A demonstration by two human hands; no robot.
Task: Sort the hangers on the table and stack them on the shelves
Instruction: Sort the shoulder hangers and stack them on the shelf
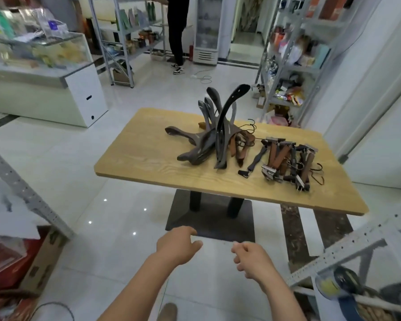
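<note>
A wooden table (148,156) stands ahead of me on a black pedestal. On it lies a tangled heap of dark, wide-shouldered hangers (208,137), some sticking upright. To their right is a pile of brown and black clip hangers (287,161) with metal clips. My left hand (177,245) and my right hand (252,259) hang in front of me, below the table's near edge, well short of the hangers. Both hold nothing, fingers loosely curled and apart.
Metal shelf frames stand close at left (21,188) and right (347,249). A stocked shelf (294,72) is behind the table at right. A glass counter (44,66) sits far left. A person (177,31) stands at the back shelves. Cardboard boxes (21,262) lie at lower left.
</note>
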